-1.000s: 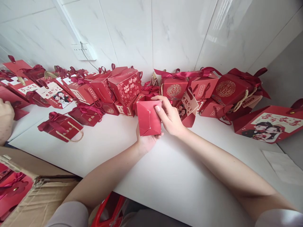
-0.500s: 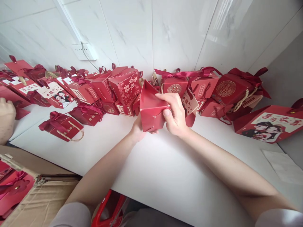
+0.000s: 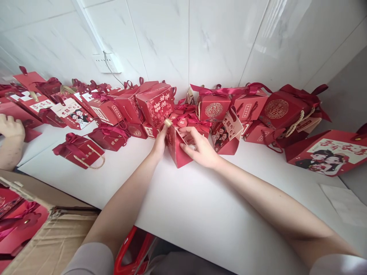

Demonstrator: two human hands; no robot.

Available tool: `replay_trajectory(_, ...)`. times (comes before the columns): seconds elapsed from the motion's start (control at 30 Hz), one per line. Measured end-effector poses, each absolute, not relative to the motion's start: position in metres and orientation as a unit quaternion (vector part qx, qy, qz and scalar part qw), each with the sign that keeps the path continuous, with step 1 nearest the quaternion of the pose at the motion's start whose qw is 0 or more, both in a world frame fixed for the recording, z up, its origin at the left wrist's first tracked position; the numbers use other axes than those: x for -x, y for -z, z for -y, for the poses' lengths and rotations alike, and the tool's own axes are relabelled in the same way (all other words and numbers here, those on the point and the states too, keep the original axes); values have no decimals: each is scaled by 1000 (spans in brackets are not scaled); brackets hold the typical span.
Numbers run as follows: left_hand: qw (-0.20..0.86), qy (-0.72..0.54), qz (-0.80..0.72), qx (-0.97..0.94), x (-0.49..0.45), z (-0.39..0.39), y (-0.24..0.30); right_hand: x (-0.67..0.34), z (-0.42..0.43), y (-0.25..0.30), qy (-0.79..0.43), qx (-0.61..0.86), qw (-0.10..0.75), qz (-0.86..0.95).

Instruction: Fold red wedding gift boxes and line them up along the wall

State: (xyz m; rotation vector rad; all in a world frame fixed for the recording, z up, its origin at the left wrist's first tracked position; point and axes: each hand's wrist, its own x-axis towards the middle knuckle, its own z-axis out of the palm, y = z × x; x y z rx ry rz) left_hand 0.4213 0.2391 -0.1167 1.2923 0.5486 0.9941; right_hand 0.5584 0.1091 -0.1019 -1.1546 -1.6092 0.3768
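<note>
A red folded-card gift box (image 3: 178, 154) stands on the white table in front of me, with a gold-coloured loop at its top left. My left hand (image 3: 159, 146) is closed on its left side, the fingers partly hidden behind it. From the right, the bent fingers and thumb of my right hand (image 3: 200, 147) grip its top edge. Just right of that hand sits a red box with a cartoon couple (image 3: 225, 135). Behind my hands are smaller red boxes with ribbon bows (image 3: 197, 122).
Several red gift boxes (image 3: 155, 103) are stacked along the tiled wall. A rope-handled box (image 3: 82, 152) stands at left, near another person's hand (image 3: 11, 128). An open cardboard carton (image 3: 63, 233) holds red boxes at lower left. A white sheet (image 3: 342, 200) lies at right.
The gift box has come down from a tilted hold to upright on the table. My right hand has shifted from its lower side to its top edge.
</note>
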Motion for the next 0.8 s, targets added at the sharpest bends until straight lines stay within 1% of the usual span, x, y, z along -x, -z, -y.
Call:
replay_trajectory(0.07,630,-442,-222,-598,-418,-235,113,-562,-111,101,-166,474,552,666)
replay_trajectory(0.17,586,-481,-199,-620,-415,-231,105,-566,-111,97,-182,445,581,657)
replay_trajectory(0.27,545,-508,-196,-638,-413,-228,101,-567,-108,93,-200,411,590,666)
replay_trajectory(0.4,525,-491,-188,-669,-411,-225,98,-572,-103,86,-218,365,596,682)
replay_trajectory(0.47,515,-480,-183,-687,-410,-221,95,-577,-102,78,-207,348,587,701)
replay_trajectory(0.57,489,-455,-179,-723,-409,-215,90,-590,-96,59,-129,364,543,746)
replay_trajectory(0.67,470,-440,-178,-744,-409,-211,86,-605,-85,36,-41,385,471,793)
replay_trajectory(0.8,462,-440,-183,-748,-411,-209,86,-619,-71,15,-6,430,384,817)
